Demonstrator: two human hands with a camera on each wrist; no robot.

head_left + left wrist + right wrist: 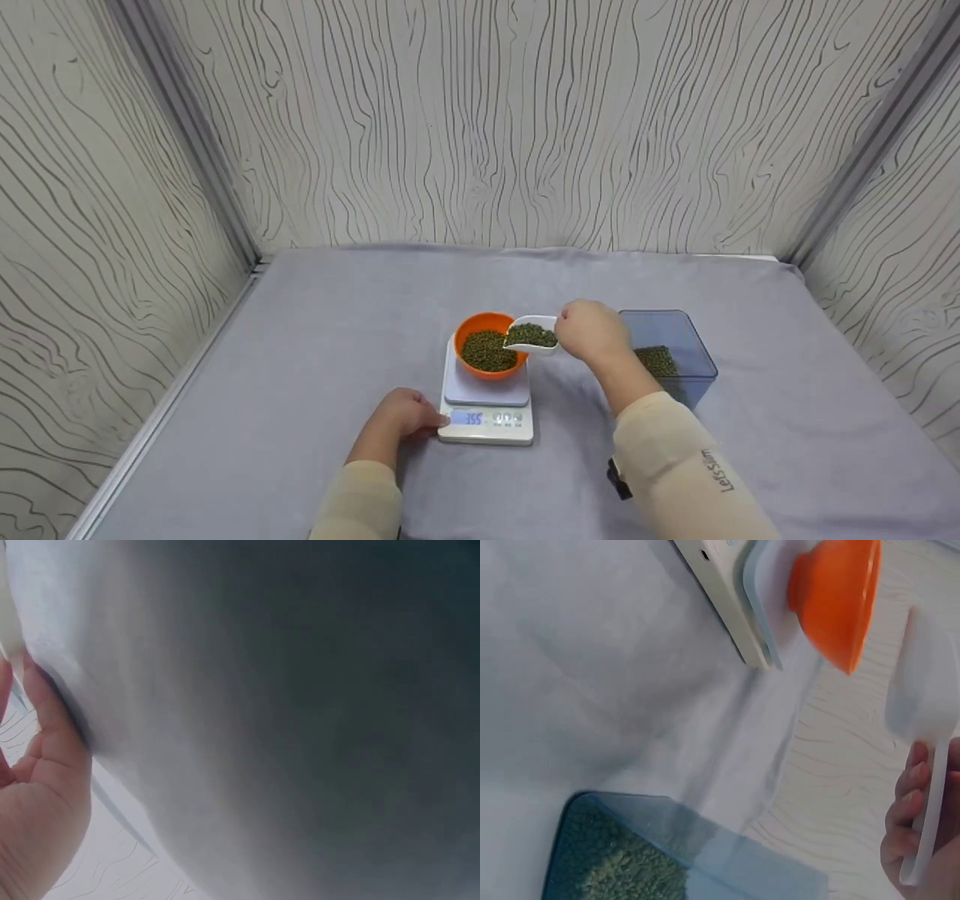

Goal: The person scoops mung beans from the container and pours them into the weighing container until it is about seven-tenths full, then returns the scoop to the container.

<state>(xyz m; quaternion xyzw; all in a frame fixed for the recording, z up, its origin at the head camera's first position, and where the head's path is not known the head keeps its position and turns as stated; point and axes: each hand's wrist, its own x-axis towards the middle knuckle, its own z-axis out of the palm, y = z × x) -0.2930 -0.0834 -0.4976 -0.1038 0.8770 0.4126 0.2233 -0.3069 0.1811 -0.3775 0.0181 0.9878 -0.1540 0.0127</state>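
Spilling beans past the bowl rim is your main risk

Watch your right hand [592,331]: its fingers are curled round the handle of the white scoop [531,334], which hangs heaped with green beans at the right rim of the orange bowl [487,351]. The scoop's mouth sits just over that rim, not over the bowl's middle, so I judge that a quick tilt could send beans down the outside onto the scale [487,401] platform or the grey cloth [300,360]. Beans landing on the platform would count in the reading without being in the bowl. A nudge of the scoop against the rim could also shift the bowl, which rests near the back of the platform.

Your left hand [403,417] rests on the cloth, fingertips touching the scale's front left corner beside the lit display; whether the fingers are curled or straight, I cannot tell. Pressing down there could disturb the number.

The bowl is small, round, bright orange and already well filled with small dark green beans. The clear blue-tinted container [667,352], holding more of them, stands just to the right of your right wrist.
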